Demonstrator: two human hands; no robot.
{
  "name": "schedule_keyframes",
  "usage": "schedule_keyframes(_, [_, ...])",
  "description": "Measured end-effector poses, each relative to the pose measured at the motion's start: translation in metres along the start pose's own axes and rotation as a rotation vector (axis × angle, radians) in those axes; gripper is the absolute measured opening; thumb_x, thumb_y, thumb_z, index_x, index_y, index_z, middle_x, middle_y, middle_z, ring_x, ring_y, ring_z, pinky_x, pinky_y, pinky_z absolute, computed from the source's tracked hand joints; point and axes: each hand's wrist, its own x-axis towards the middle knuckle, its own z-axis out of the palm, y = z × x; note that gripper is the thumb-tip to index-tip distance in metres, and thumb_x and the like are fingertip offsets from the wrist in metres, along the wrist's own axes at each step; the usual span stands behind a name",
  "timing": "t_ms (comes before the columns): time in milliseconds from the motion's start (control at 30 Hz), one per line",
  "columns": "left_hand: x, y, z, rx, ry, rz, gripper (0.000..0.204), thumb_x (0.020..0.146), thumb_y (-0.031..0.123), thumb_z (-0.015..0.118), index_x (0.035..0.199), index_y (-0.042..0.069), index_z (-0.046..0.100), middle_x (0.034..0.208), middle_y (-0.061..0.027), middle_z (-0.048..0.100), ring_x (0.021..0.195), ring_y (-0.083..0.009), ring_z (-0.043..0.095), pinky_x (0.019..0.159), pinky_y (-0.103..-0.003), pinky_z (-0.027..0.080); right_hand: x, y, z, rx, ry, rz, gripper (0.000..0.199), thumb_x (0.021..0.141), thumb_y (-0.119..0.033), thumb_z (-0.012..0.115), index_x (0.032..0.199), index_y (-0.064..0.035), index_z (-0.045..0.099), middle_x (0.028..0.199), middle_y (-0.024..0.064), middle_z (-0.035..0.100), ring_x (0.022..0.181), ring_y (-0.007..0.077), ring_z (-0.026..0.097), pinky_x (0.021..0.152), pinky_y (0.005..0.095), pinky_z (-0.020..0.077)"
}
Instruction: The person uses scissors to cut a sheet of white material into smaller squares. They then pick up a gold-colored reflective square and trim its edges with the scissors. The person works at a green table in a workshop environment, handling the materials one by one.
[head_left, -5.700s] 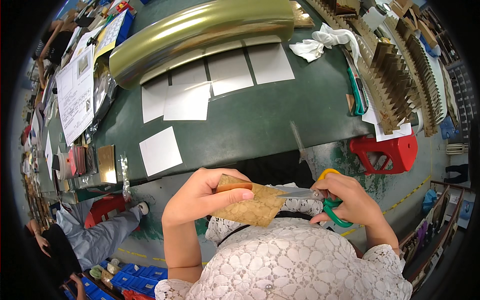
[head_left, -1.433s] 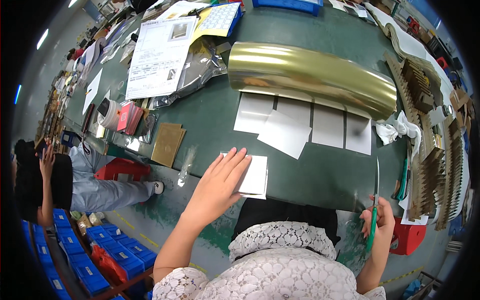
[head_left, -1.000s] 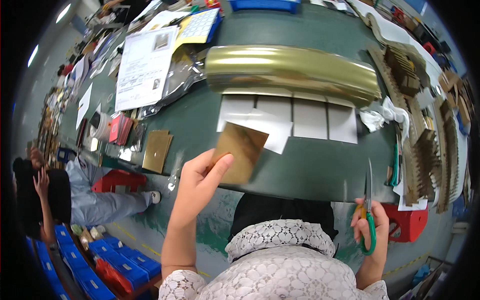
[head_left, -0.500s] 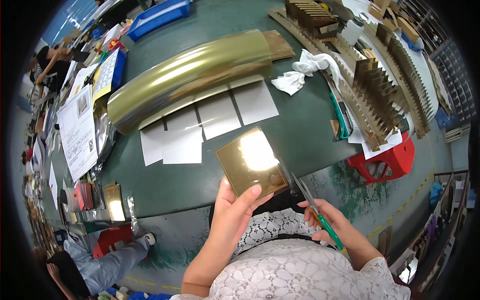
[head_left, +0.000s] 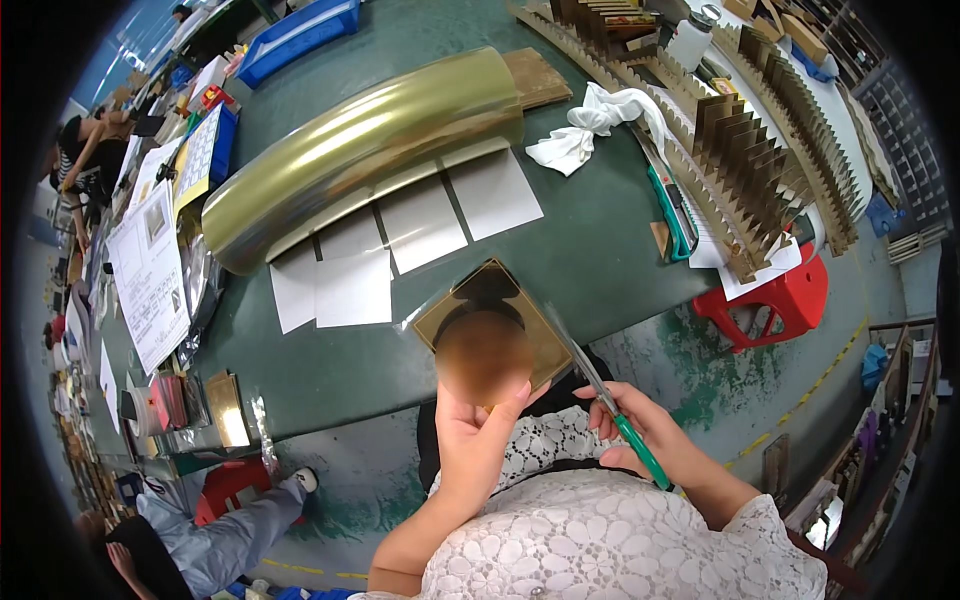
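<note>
My left hand point(head_left: 470, 440) grips the near edge of a square, mirror-like gold plate point(head_left: 548, 345), thumb on top. The plate is held tilted over the table's front edge; a round blurred patch covers much of its face, and a clear film edge seems to stick out at its left corner. In my right hand point(head_left: 650, 425) is a pair of scissors point(head_left: 640, 452) with green handles. Its blades point up and left, close to the plate's right corner. Whether the blades touch the plate I cannot tell.
A big roll of gold film point(head_left: 370, 150) lies across the green table point(head_left: 340, 390), over white sheets point(head_left: 352, 290). To the right are a white cloth point(head_left: 565, 150), a teal utility knife point(head_left: 675, 215) and slotted racks point(head_left: 740, 150). A red stool point(head_left: 770, 310) stands beyond the edge.
The plate has tilted, and its bright glare has given way to darker reflections. Both hands keep their holds. The whole view has shifted slightly.
</note>
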Motion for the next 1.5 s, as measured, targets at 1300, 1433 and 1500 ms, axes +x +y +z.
schedule_keyframes(1300, [-0.020,-0.017,-0.015,-0.031,-0.063,-0.284,0.039,0.092,-0.001,0.055,0.127,0.000,0.038,0.123,-0.0129,0.054,0.112,-0.0221,0.058,0.095,-0.038,0.051,0.020,0.011,0.009,0.122,0.141,0.130,0.041,0.083,-0.013,0.074,0.117,-0.0018,0.055,0.082,-0.0021,0.055,0.077,0.0048,0.053,0.069,0.0210,0.0463])
schedule_keyframes(1433, [-0.023,-0.018,-0.021,-0.001,-0.029,-0.324,0.040,0.091,-0.002,0.055,0.126,0.001,0.038,0.121,-0.0129,0.055,0.112,-0.0219,0.058,0.094,-0.037,0.051,0.021,0.013,0.014,0.112,0.131,0.200,0.035,0.085,-0.014,0.072,0.114,-0.0017,0.057,0.090,0.0005,0.061,0.083,0.0063,0.057,0.073,0.0211,0.0482])
schedule_keyframes(1500, [-0.022,-0.019,-0.020,-0.002,-0.068,-0.318,0.042,0.091,-0.002,0.056,0.129,0.000,0.037,0.120,-0.0124,0.056,0.111,-0.0218,0.058,0.094,-0.037,0.052,0.023,0.009,0.018,0.133,0.164,0.194,0.035,0.086,-0.018,0.071,0.113,-0.0014,0.057,0.086,0.0001,0.060,0.076,0.0051,0.056,0.067,0.0204,0.0472])
